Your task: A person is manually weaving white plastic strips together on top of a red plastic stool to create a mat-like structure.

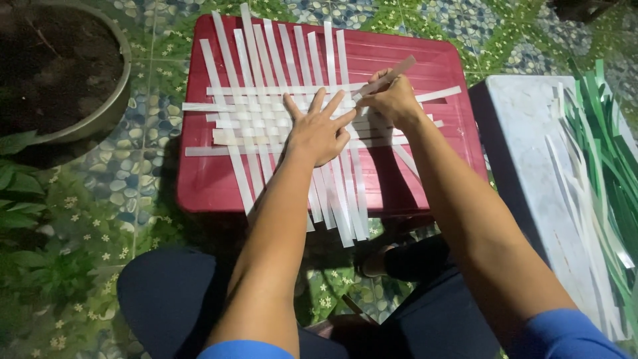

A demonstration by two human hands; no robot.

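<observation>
White strips form a half-woven mat [279,126] lying flat on the red tabletop [425,60], its loose ends hanging over the near edge. I have my left hand [318,131] spread wide open, fingers splayed, palm pressing the weave down near its middle. My right hand [397,101] is pinched closed on one loose strip [389,78], lifted and angled up to the right, just beside the mat's right edge. Green and white strips [598,153] lie on the grey bench [525,133] at right.
</observation>
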